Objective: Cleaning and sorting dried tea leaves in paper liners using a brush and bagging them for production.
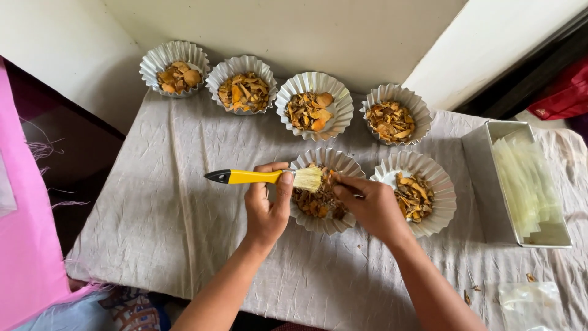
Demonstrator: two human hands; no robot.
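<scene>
Brush (263, 177) in left hand (267, 205)

Four fluted foil cups (277, 92) of dried pieces lined the worktop's (171, 227) far edge, closing off that side. Two more cups (373, 190) sat touching at the centre, under both hands (318, 208). A metal tray (520, 184) blocked the right edge. The left half and near edge lay open, offering a wide passage; only small crumbs (471, 293) and a plastic bag (530, 300) lay toward the near right corner.

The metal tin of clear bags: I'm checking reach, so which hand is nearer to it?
Right. The right hand is over the fluted bowl, nearer the metal tin; the left hand holds the brush farther left.
</scene>
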